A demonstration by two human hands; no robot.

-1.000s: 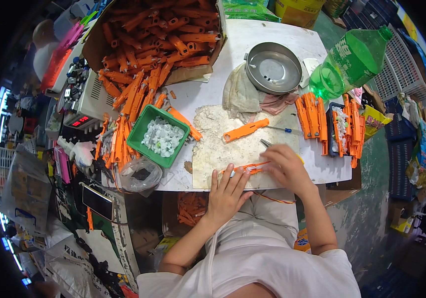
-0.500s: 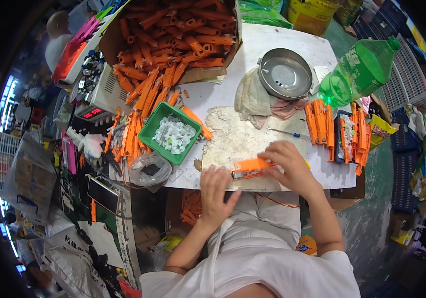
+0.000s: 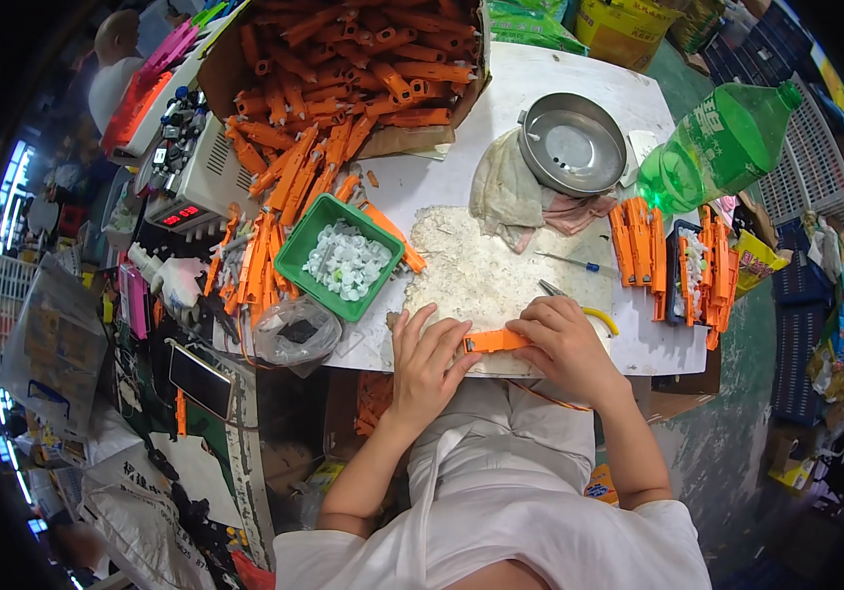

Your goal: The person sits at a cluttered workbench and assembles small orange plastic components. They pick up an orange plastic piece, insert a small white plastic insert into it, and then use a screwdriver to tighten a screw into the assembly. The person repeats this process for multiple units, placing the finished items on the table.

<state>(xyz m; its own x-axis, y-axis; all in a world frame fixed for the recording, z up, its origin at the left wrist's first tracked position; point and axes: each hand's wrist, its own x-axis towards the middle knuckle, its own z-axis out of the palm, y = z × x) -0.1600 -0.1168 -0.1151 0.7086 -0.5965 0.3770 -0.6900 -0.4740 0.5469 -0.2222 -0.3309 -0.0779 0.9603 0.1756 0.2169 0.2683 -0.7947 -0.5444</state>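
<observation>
A narrow orange plastic casing (image 3: 497,340) lies level just above the near edge of the white table. My left hand (image 3: 425,366) closes on its left end, thumb below and index finger above. On the right end my right hand (image 3: 568,344) grips with bent fingers, which hide that end. Beyond the right hand, pliers with a yellow handle (image 3: 600,320) lie partly covered by it. A thin pen-like tool with a blue end (image 3: 591,266) rests farther back on the worn, pale work patch (image 3: 452,261).
A large carton of orange casings (image 3: 358,147) stands back left, spilling toward a green tray of whitish plastic bits (image 3: 289,261). Behind the work patch are a rag (image 3: 501,192) and a round metal bowl (image 3: 530,162). Rightward stand a green bottle (image 3: 722,143) and more casings (image 3: 638,246).
The casing has turned and now shows a narrower side. My left hand has moved from beside it onto its left end. The right hand has shifted nearer, uncovering part of the pliers.
</observation>
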